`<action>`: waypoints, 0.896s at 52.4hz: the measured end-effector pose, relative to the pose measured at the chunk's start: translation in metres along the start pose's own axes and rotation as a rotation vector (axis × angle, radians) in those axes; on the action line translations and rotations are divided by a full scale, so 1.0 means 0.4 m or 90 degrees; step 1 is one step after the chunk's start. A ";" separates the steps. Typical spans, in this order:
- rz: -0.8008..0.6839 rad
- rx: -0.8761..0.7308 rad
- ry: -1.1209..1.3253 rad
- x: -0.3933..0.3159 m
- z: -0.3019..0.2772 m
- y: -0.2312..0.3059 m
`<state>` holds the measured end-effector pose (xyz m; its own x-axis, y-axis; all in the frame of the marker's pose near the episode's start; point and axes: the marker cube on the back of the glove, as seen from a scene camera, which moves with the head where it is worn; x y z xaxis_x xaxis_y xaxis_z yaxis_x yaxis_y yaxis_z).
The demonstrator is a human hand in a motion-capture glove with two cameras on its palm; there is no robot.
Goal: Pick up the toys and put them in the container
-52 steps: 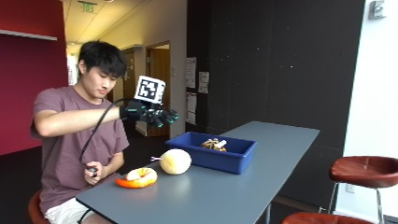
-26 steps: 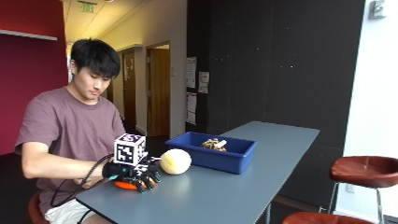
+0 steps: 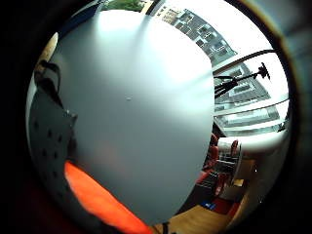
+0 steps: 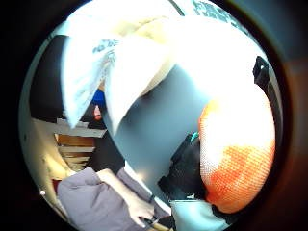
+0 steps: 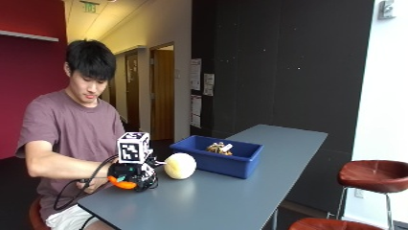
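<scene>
A person sits at the near end of a long grey counter [image 5: 255, 191], at the lower left of the outside view. Their gloved right hand [image 5: 132, 173] is down on the counter over an orange toy [image 5: 121, 182], whose orange edge shows beneath the glove. The thumb-side palm view shows this toy close against the palm, with a fine woven or knitted orange surface [image 4: 236, 163], so it is probably soft, light and unlikely to slip; taking it around its outer edge seems a sensible hold. The fingers appear curled around the toy, though the glove hides most of the contact. Just to the right of the hand rests a pale cream ball-shaped toy [image 5: 180, 166], likely also soft and light, and round enough to roll if nudged; it would want a wide hold across its middle. Just beside the ball, toward the middle of the frame, stands a blue rectangular container [image 5: 220, 160] already holding a small brownish toy [image 5: 218, 148] too small to identify.
</scene>
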<state>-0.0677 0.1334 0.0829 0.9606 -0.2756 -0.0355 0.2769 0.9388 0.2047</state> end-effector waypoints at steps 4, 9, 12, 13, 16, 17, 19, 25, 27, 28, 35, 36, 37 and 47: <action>0.012 -0.029 0.002 0.005 -0.048 0.026; 0.042 -0.010 0.011 0.014 -0.156 0.051; 0.055 0.018 0.016 0.006 -0.239 0.064; 0.059 0.029 0.019 0.002 -0.266 0.067; 0.065 0.061 0.029 -0.010 -0.345 0.068; 0.063 0.071 0.034 -0.019 -0.373 0.069; 0.054 0.091 0.044 -0.043 -0.427 0.070; 0.001 0.131 0.074 -0.157 -0.560 0.054; -0.017 0.139 0.085 -0.203 -0.592 0.042; -0.023 0.143 0.089 -0.223 -0.604 0.035; -0.051 0.161 0.069 -0.372 -0.649 -0.033; -0.064 0.162 0.056 -0.413 -0.655 -0.050; -0.087 0.163 0.043 -0.457 -0.659 -0.065; -0.157 0.145 0.027 -0.709 -0.592 -0.253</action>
<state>-0.3628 0.1655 -0.1592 0.8671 -0.4748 -0.1505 0.4928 0.7735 0.3986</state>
